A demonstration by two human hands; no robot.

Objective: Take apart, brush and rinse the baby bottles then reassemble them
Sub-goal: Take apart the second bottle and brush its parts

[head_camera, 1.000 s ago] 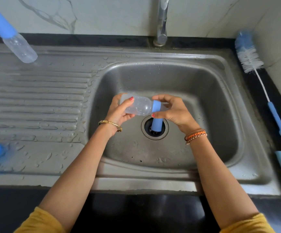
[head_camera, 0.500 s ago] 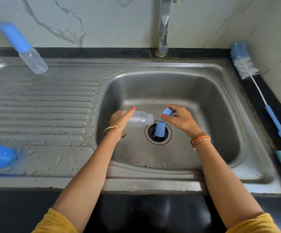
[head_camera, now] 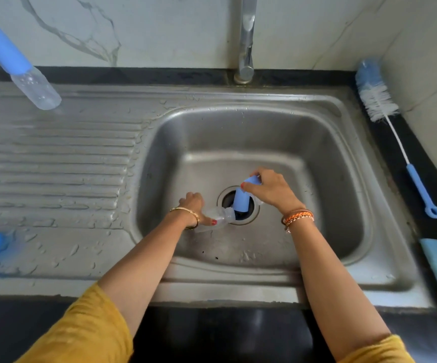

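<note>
Both hands are apart: my left hand [head_camera: 191,205] holds the clear bottle [head_camera: 218,216], my right hand [head_camera: 269,191] pinches the blue cap [head_camera: 242,200], so I should grip tight over the sink [head_camera: 317,142].

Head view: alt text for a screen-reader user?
Over a steel sink, the left hand holds a clear bottle body while the right hand holds its detached blue cap above the drain. A second capped bottle lies on the drainboard; a bottle brush rests on the right counter.

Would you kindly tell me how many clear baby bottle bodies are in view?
2: one capped bottle lies on the drainboard at far left; the left hand holds the other bottle near the drain. None seem hidden.
</note>
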